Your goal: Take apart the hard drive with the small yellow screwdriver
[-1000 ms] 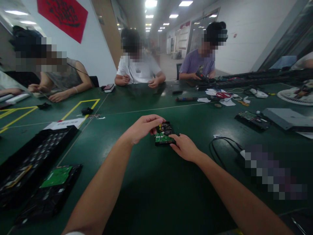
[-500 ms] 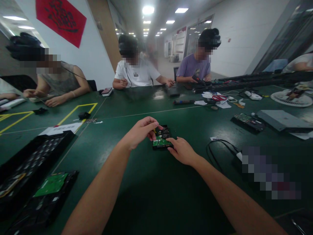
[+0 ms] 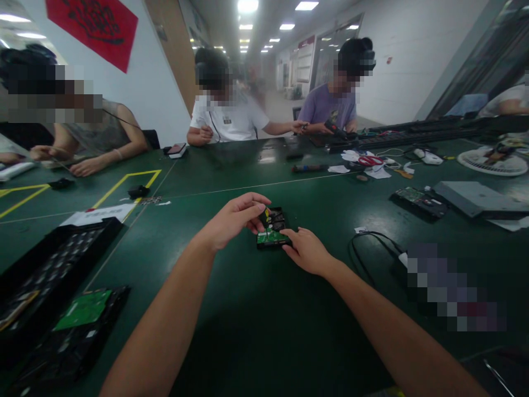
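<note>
A hard drive [image 3: 278,219] with a green circuit board [image 3: 273,237] on its near half lies flat on the green table [image 3: 248,309]. My left hand [image 3: 235,219] is closed in a pinch over its left side, around a small black and yellow screwdriver [image 3: 266,214]. The thin shaft points down at the circuit board; whether its tip sits in a screw is too small to tell. On the drive's right edge, my right hand [image 3: 308,251] grips with index finger and thumb, holding it against the table.
At left are a black tray [image 3: 103,231] and another drive-like unit with a green board [image 3: 85,310]. To the right lie another hard drive [image 3: 419,203], a grey metal box [image 3: 481,198] and a black cable [image 3: 361,236]. Several people sit across the table.
My view has tilted and shifted slightly. My left hand's fingers have turned a little around the screwdriver, showing more of its handle. My right hand stays on the hard drive.
</note>
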`<act>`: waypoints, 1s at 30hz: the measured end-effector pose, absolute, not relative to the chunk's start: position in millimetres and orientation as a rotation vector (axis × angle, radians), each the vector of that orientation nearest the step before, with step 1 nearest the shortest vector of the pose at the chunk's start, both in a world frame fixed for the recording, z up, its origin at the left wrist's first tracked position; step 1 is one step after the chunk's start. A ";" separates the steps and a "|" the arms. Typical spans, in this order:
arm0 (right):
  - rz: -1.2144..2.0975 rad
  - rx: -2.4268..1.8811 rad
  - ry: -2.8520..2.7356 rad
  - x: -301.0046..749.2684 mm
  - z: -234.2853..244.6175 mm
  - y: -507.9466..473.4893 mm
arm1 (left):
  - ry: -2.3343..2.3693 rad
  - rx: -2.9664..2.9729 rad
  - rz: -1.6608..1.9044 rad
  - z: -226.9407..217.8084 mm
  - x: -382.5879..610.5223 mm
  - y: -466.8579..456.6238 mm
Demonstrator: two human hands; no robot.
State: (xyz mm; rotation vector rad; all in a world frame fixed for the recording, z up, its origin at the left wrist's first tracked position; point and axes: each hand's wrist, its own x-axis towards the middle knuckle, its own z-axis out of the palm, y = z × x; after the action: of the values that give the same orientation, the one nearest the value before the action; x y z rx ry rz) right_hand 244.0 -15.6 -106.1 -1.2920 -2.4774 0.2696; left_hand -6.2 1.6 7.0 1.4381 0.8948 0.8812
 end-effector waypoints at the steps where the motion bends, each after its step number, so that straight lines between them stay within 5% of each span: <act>1: 0.269 -1.290 -2.478 244.2 -106.2 -15.6 | 0.888 1.435 0.883 7.3 -7.0 1.6; 30: 0.319 -1.300 -2.476 246.2 -103.6 -16.1 | 0.925 1.619 0.834 6.1 -7.2 1.7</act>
State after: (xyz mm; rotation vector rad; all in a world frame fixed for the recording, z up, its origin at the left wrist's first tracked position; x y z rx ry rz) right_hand 246.2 -16.1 -103.6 -1.3000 -2.4761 0.3193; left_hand -7.2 1.7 6.1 1.6188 0.9246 0.8341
